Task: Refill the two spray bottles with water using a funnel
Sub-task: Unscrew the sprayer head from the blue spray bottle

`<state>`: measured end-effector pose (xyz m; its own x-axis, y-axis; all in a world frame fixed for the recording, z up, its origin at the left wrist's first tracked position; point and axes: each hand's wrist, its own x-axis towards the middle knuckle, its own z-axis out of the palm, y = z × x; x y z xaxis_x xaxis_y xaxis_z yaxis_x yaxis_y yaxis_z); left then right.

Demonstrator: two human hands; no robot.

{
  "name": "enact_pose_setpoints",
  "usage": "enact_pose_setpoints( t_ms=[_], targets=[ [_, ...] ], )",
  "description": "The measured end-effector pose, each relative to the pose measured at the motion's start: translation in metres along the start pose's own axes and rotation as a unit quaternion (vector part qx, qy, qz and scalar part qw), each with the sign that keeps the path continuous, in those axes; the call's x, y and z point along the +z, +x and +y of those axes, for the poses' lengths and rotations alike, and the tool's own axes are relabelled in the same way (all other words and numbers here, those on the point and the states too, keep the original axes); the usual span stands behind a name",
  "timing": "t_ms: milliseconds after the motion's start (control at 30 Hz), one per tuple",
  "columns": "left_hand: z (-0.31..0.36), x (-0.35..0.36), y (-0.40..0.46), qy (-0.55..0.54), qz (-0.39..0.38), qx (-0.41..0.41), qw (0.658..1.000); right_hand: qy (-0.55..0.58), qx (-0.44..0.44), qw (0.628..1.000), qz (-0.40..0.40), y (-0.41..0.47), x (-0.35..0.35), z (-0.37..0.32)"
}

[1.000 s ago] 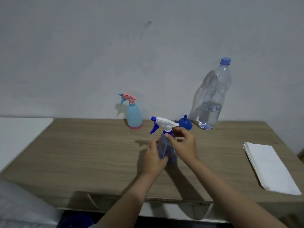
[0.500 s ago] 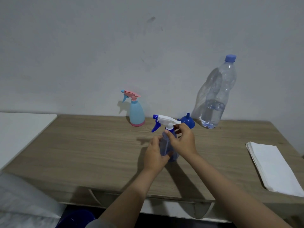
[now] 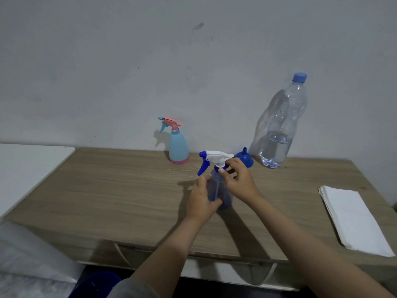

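Observation:
A clear blue spray bottle [image 3: 217, 188] with a white and blue trigger head stands on the wooden table [image 3: 129, 190]. My left hand [image 3: 202, 201] grips its body from the left. My right hand [image 3: 239, 179] pinches the blue collar under the trigger head. A blue funnel [image 3: 245, 159] lies upside down just behind my right hand. The second spray bottle [image 3: 177, 145], light blue with a pink head, stands near the wall. A large clear water bottle [image 3: 281, 125] with a blue cap, partly full, stands at the back right.
A stack of white paper towels [image 3: 352, 218] lies at the table's right edge. A white surface [image 3: 25, 168] adjoins the table on the left. A blue container [image 3: 94, 284] sits on the floor below the front edge.
My right hand's fingers have shifted round the collar of the blue spray bottle. The bottle and my left hand stay in place.

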<state>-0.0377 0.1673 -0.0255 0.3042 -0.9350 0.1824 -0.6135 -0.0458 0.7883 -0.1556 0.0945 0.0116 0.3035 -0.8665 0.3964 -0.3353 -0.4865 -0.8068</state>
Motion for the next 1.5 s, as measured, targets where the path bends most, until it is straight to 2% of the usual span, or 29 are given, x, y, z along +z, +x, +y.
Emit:
enact_pose_setpoints(
  t_ms=[167, 433, 600, 800, 1000, 1500],
  targets=[
    [0.002, -0.001, -0.001, 0.004, 0.000, 0.004, 1.000, 0.086, 0.072, 0.994, 0.002, 0.002, -0.013, 0.002],
    [0.003, 0.001, 0.002, -0.003, 0.000, 0.001, 1.000, 0.072, 0.048, 0.996, 0.031, -0.004, 0.000, 0.005],
    [0.004, 0.001, 0.000, -0.005, 0.000, -0.007, 1.000, 0.109, 0.086, 0.989, 0.054, -0.007, 0.003, 0.003],
    [0.004, 0.001, -0.001, 0.000, 0.005, -0.003, 1.000, 0.105, 0.066, 0.990, 0.069, -0.011, 0.008, 0.003],
    [0.004, 0.001, -0.001, -0.004, 0.005, -0.008, 1.000, 0.146, 0.094, 0.980, 0.099, -0.014, 0.012, -0.004],
    [0.001, 0.005, 0.000, -0.007, 0.002, -0.016, 1.000, 0.119, 0.078, 0.988, 0.063, -0.006, 0.006, -0.001]
  ],
)
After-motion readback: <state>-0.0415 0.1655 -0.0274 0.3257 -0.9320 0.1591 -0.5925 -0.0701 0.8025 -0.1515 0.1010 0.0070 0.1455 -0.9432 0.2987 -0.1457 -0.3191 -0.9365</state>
